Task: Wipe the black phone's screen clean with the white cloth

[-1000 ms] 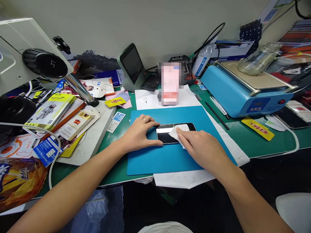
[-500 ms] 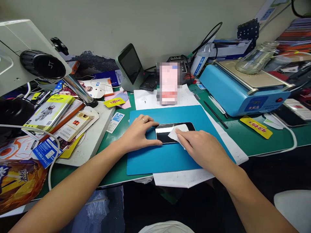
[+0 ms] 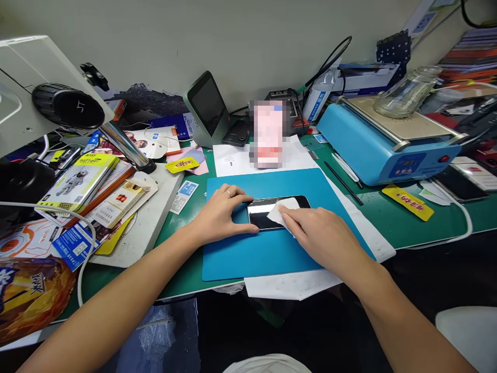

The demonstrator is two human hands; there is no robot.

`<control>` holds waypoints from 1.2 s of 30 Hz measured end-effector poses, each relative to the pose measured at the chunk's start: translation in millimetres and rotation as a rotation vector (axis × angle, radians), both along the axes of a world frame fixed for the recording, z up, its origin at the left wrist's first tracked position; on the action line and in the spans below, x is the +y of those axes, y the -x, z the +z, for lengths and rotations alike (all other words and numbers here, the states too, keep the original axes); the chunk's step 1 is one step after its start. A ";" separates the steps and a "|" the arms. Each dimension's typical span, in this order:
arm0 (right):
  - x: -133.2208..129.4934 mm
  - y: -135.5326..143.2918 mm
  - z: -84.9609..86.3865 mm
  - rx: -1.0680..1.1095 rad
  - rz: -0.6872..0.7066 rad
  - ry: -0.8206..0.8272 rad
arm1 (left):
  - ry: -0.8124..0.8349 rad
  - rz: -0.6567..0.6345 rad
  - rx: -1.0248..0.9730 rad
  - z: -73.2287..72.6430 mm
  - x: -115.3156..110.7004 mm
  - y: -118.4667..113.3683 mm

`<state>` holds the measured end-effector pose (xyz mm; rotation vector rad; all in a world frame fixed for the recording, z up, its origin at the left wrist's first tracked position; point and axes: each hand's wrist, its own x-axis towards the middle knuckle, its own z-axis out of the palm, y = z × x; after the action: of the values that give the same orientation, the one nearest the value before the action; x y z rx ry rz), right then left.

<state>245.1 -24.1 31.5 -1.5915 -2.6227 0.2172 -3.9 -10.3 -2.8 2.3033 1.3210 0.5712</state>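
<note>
A black phone (image 3: pixel 262 207) lies flat, screen up, on a blue mat (image 3: pixel 233 261). My left hand (image 3: pixel 225 215), with a ring on one finger, grips the phone's left end between thumb and fingers at its upper and lower edges. Pressed against the screen is a white wipe (image 3: pixel 285 208), pinched in the fingers of my right hand (image 3: pixel 314 230). The wipe and that hand cover part of the phone's right half.
Boxes and packets (image 3: pixel 77 181) crowd the left beside a metal stand (image 3: pixel 126 147). Behind the mat stand a small display (image 3: pixel 209 106) and a blurred pink screen (image 3: pixel 268 132). A blue machine (image 3: pixel 357 140) carrying a glass jar (image 3: pixel 406 93) sits at the right.
My right hand and the wipe have shifted very slightly left over the screen. My left hand keeps its hold on the phone.
</note>
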 end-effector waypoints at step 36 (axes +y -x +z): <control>-0.2 31.8 0.5 -0.044 0.151 0.005 | -0.021 -0.003 0.008 0.0 0.0 0.1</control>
<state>213.3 -24.3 32.0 -1.4170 -2.7803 0.1990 -4.1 -10.2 -2.8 2.3258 1.3215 0.5779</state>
